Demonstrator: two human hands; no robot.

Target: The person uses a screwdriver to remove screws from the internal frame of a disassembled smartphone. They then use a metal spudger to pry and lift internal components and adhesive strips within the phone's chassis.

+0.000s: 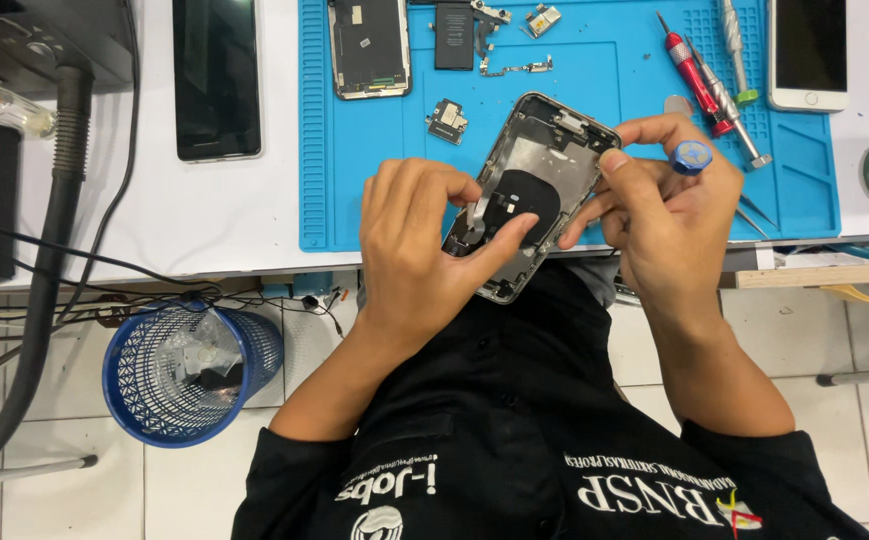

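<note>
I hold an opened phone housing point(544, 165), its inside facing up, over the near edge of a blue work mat point(594, 90). A round black coil sits in its middle. My left hand point(419, 250) grips the lower left of the housing, thumb pressing on the inside by the coil. My right hand point(669, 205) steadies the right edge with its fingertips and also holds a screwdriver with a blue cap point(692, 156).
On the mat lie another open phone body point(369, 47), a black battery point(453, 35), small loose parts point(446, 121) and screwdrivers point(696, 78). A dark phone point(216, 78) and a white phone point(807, 52) lie beside the mat. A blue mesh bin point(189, 370) stands on the floor.
</note>
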